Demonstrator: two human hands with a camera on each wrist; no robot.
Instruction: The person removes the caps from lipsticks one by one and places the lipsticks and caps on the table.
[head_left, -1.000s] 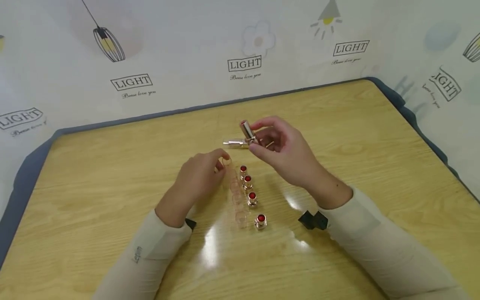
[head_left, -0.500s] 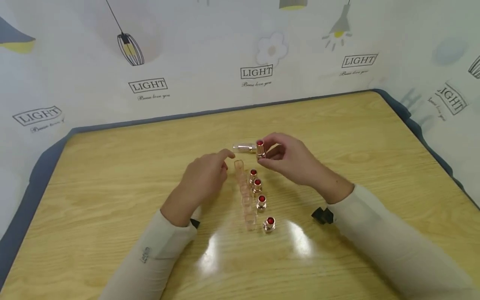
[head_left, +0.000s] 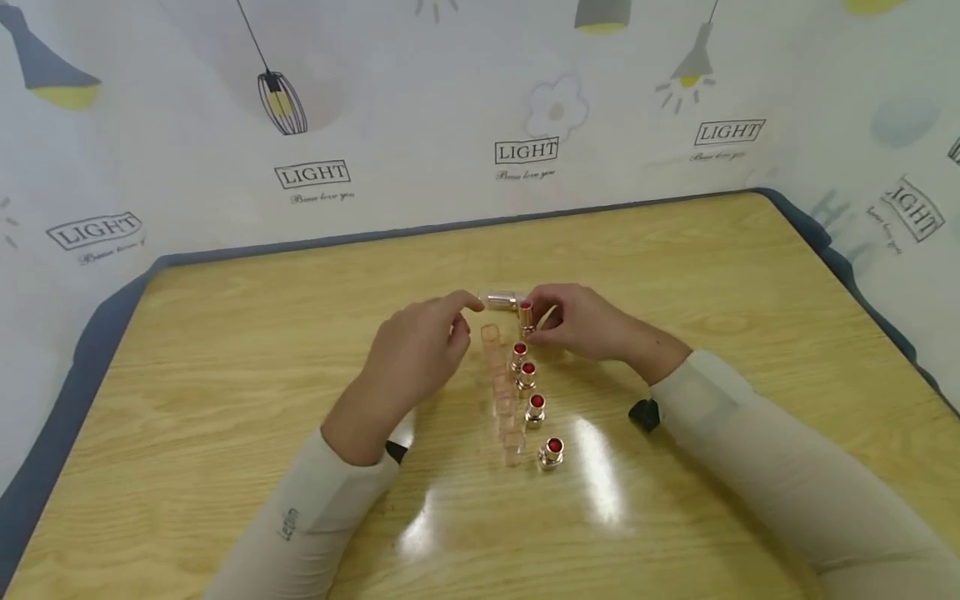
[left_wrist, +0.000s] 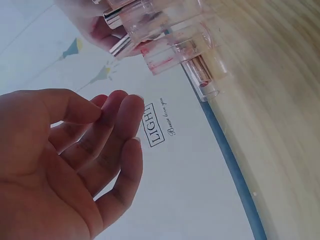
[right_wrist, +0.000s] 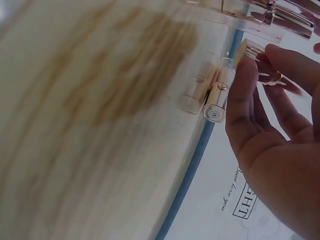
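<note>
My right hand (head_left: 581,321) pinches an uncapped lipstick (head_left: 527,315) with a gold case and red tip, held upright low over the table at the far end of a row of lipsticks. In the right wrist view, thumb and fingers grip its gold case (right_wrist: 270,76). Several more uncapped lipsticks stand upright in the row, the nearest lipstick (head_left: 551,454) at the front. To their left stands a row of clear pinkish caps (head_left: 506,408). My left hand (head_left: 416,346) hovers left of the farthest cap (head_left: 490,335), its fingers (left_wrist: 129,117) loosely bent around nothing.
Behind the rows, a capped lipstick (head_left: 498,300) lies on its side, partly behind the right hand. The wooden table (head_left: 247,375) ends at a dark blue edge (head_left: 337,237) before a printed wall covering (head_left: 420,108).
The right hand has turned the lipstick upright and lowered it to the row's far end. The left hand has let go of the farthest cap and drawn slightly away from it.
</note>
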